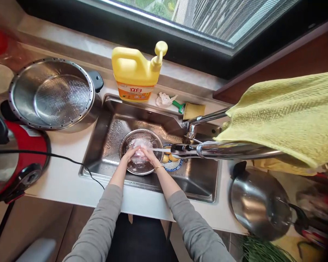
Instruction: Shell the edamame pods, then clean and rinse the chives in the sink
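Note:
A round metal bowl [142, 171] with water in it stands in the steel sink [103, 138]. My left hand [131, 153] and my right hand [150, 155] reach into it from either side, fingers curled inward and close together. A pale pinkish, wet mass shows between the fingertips; splashing water hides what it is. From the faucet head [177, 148] a stream of water [158, 149] runs sideways onto my hands. Right beside the bowl, a blue-rimmed plate [173, 167] holds yellow-brown pieces of food [166, 158], partly covered by the faucet.
Behind the sink stand a yellow detergent jug [133, 74], a crumpled white wad [165, 99] and a green-handled brush [192, 110]. A perforated steel pot [62, 94] and red cooker [32, 156] are left. A steel pot [259, 203] and hanging yellow towel [281, 116] are right.

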Available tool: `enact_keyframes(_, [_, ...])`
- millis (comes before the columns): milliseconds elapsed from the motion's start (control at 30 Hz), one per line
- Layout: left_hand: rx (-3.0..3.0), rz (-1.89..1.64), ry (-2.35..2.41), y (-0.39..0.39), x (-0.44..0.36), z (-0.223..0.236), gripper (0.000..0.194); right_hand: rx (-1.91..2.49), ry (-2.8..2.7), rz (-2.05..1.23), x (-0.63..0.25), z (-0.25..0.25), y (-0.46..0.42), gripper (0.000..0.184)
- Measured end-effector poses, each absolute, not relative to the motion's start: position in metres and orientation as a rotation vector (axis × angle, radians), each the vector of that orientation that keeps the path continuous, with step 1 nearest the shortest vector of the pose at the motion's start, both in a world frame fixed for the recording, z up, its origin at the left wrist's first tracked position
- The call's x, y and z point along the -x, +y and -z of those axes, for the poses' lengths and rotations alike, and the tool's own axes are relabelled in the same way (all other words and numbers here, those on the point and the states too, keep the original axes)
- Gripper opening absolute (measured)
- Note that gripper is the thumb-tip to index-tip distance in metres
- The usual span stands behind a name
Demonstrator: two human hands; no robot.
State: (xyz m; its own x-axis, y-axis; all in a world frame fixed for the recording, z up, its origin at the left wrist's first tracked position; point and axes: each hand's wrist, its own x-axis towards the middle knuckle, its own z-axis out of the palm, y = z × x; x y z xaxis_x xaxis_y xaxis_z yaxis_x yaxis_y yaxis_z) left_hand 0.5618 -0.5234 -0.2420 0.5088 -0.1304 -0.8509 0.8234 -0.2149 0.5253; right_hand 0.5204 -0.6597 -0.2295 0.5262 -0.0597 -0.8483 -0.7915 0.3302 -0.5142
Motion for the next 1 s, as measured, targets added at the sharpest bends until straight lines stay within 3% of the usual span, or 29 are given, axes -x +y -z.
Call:
enact_keyframes(200, [-1.466, 0.894, 0.63, -0.527, -0.562, 0.228, 0.066, 1.14, 0.846, -0.696, -0.523, 0.211, -0.663, 0.018])
enact_keyframes(533, [-1.22, 1.009, 0.543, -0.519, -0.548, 0.174, 0.061, 1.429, 0.691, -0.489, -0.508, 0.159, -0.661, 0.017])
enact_keyframes(633, [-1.352, 0.835, 0.459, -0.513, -0.535, 0.16, 0.059, 1.332, 0.596, -0.461, -0.495, 0.137, -0.659, 0.029])
enact_keyframes(767, [-1.624, 0.62, 0.29, -0.502, -0.52, 0.143, 0.057, 0.956, 0.678, -0.749, -0.482, 0.109, -0.657, 0.041])
enact_keyframes(833, [-1.7, 0.554, 0.194, -0.496, -0.514, 0.134, 0.055, 0.844, 0.712, -0.819, -0.479, 0.097, -0.654, 0.041])
enact_keyframes(1000, [-1.699, 0.406, 0.184, -0.488, -0.503, 0.111, 0.057, 0.883, 0.751, -0.609, -0.477, 0.074, -0.632, 0.038])
